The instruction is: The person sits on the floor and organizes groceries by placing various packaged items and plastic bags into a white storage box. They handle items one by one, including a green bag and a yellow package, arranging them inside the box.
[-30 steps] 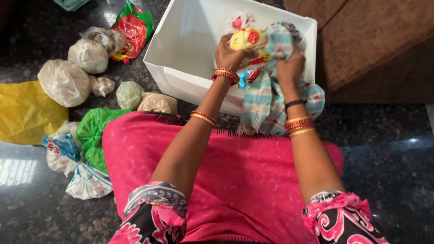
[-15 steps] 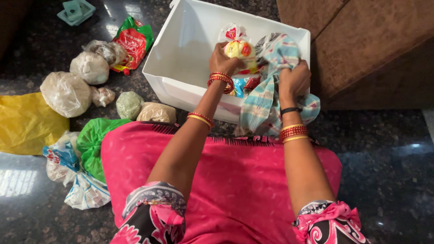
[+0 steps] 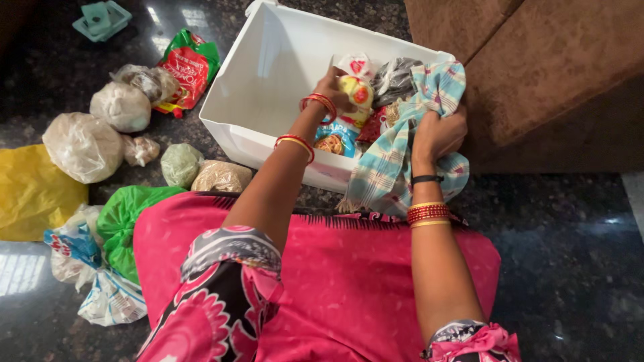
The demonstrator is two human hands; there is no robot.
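From the head view, we see our left hand [image 3: 330, 84] reaching into the white bin [image 3: 268, 60], fingers closed around a yellow packet [image 3: 357, 90] that sits upright against the far right corner. The grip looks firm from the left side of the packet, though the fingertips are hidden behind it. Our right hand [image 3: 436, 134] is bunched tight on a checked cloth [image 3: 396, 164], which drapes over the bin's near right rim and hangs down toward our lap.

The packet lies just left of the cloth and above a blue packet [image 3: 335, 137] and a red packet [image 3: 372, 127] stacked under it. A grey bag [image 3: 394, 79] rests behind, touching the cloth's upper fold. So the left hand is the nearer one to the packets, and the right hand stays outside the bin wall.

Well apart on the dark floor [image 3: 570, 221] to the left lie clear bags [image 3: 84, 144], a green bag [image 3: 121, 218] and a yellow bag [image 3: 27, 191].
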